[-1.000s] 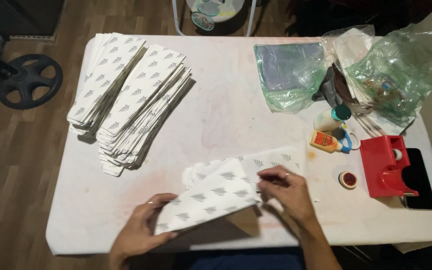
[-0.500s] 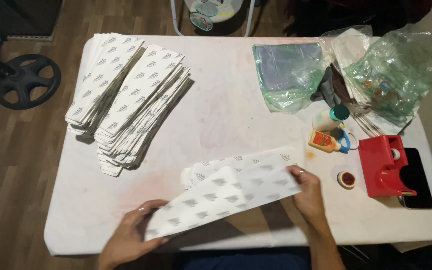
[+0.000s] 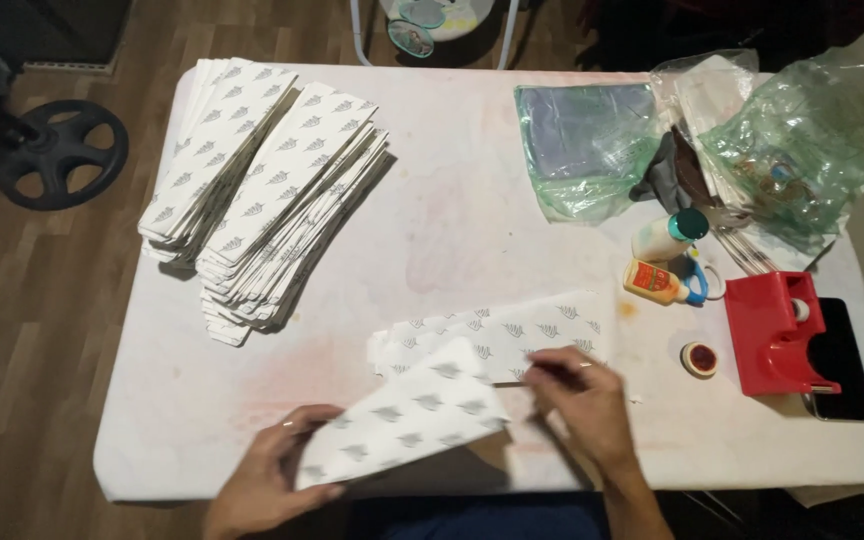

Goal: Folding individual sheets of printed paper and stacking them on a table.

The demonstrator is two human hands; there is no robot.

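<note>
- So the main thing here is a long white paper strip [image 3: 407, 420] with rows of little grey leaf-ish marks printed all over it, flat and stiff-looking, kinda like a sticker backing sheet.
- It sits at the near edge of the white surface [image 3: 472, 230], lying partly over a small pile of matching strips [image 3: 512, 335].
- Long axis runs diagonal: low end near-left, high end pointing up and to the right toward the middle of the surface.
- Left hand [image 3: 272, 480] has its fingers curled round the strip's lower-left end, thumb at the bottom edge, holding it.
- Right hand [image 3: 577, 400] rests by the strip's upper-right end, fingers bunched narrow at the pile's edge; can't tell if they're pinching anything.
- Two big stacks of the same strips [image 3: 262, 190] sit far-left, well apart.
- Red tape dispenser [image 3: 777, 330] and glue bottle [image 3: 657, 283] off to the right.
</note>
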